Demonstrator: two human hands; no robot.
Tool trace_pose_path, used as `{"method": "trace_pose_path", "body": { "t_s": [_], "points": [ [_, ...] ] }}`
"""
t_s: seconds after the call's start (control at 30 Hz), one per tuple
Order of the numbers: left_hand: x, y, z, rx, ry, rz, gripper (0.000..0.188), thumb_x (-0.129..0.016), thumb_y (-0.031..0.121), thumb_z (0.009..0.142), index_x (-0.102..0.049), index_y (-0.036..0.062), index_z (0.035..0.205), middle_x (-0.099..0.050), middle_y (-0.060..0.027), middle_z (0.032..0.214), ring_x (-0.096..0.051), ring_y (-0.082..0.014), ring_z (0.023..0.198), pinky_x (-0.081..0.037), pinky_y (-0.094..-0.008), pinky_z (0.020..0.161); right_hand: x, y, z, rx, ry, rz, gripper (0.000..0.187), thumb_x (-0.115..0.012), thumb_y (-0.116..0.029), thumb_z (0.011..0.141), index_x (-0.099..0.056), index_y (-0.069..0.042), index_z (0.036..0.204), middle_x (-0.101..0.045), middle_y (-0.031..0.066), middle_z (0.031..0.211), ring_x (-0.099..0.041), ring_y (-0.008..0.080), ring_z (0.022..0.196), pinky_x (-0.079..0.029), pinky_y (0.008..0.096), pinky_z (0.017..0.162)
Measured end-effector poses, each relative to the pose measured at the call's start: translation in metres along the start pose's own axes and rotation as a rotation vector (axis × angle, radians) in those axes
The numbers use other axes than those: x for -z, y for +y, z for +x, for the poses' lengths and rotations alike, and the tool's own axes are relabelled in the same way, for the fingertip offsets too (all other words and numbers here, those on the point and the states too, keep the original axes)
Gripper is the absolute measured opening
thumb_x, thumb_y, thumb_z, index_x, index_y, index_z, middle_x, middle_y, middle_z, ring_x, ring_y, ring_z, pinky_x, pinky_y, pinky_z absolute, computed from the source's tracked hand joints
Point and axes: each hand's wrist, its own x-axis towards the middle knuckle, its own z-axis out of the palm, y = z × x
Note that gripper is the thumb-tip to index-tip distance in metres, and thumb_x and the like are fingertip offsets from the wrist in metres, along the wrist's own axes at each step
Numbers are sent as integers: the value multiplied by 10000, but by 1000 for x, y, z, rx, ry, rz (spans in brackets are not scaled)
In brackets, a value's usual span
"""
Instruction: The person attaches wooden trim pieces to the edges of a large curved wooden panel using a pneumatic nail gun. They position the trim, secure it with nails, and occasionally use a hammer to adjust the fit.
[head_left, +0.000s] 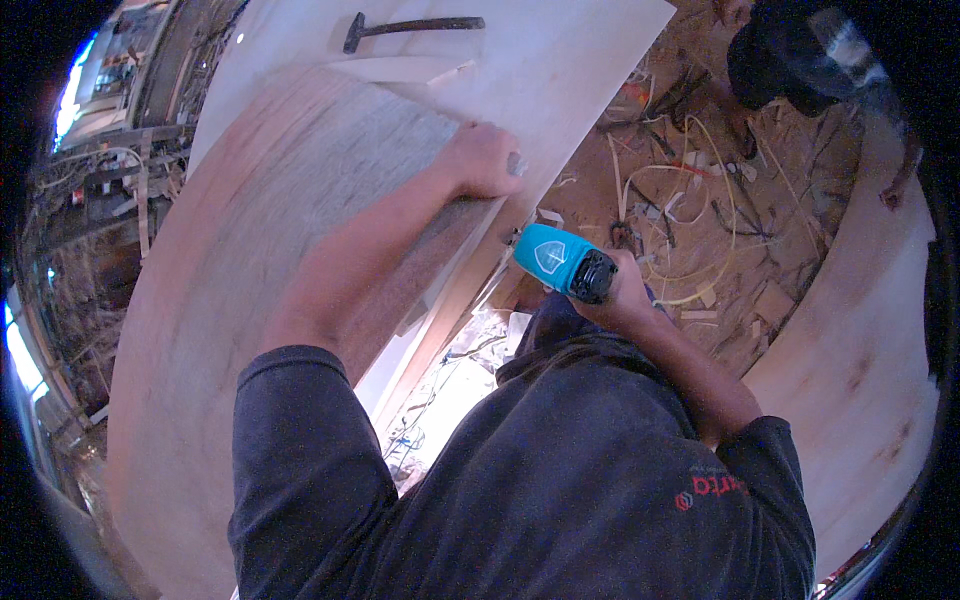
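Observation:
A large curved wooden panel (270,190) with grey and reddish grain lies under my left forearm. At its far right corner my left hand (483,160) is closed over the edge, its fingertips partly hidden. My right hand (625,295) is wrapped around a teal power tool with a black end cap (552,258), whose grip is mostly hidden from above. The tool's small metal front end points at the panel's side edge, just nearer to me than my left hand. Whether it touches the wood I cannot tell.
A hammer (415,28) lies on the pale sheet (560,60) beyond the panel. To the right, the floor (740,260) is littered with scraps and a yellow cord (732,205). Another person (790,60) is at the upper right, near a second pale curved panel (850,370).

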Motion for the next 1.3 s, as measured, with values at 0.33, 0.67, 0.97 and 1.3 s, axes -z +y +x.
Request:
{"method": "trace_pose_path", "body": {
  "t_s": [0.33,0.67,0.97,1.3],
  "points": [
    [7,6,2,-1,-6,14,391,-714,435,709,-764,112,923,-719,-211,1028,-668,-371,1042,-436,-510,998,-22,53,30,-201,-23,622,248,-841,-143,778,-708,-57,969,-747,82,938,-728,200,842,-567,346,778],
    [1,1,-7,-33,33,-42,358,-731,407,729,-717,83,882,-704,-203,970,-652,-415,974,-471,-531,918,5,-5,16,-185,-5,14,371,-878,-202,785,-700,-42,1068,-751,95,1022,-728,186,925,-574,351,851],
    [14,9,-1,28,-143,7,397,-713,440,738,-749,61,852,-733,-208,967,-696,-401,962,-445,-522,967,30,-51,40,41,1,16,468,-881,-245,803,-680,-66,1185,-729,100,1138,-699,199,1044,-551,374,943],
    [9,3,-2,5,-71,-53,357,-690,387,738,-742,89,927,-744,-183,974,-708,-361,999,-437,-527,902,59,-108,96,38,-282,-72,548,-893,-181,777,-641,-49,1245,-708,100,1183,-671,196,1078,-528,378,985]
  ]
}}
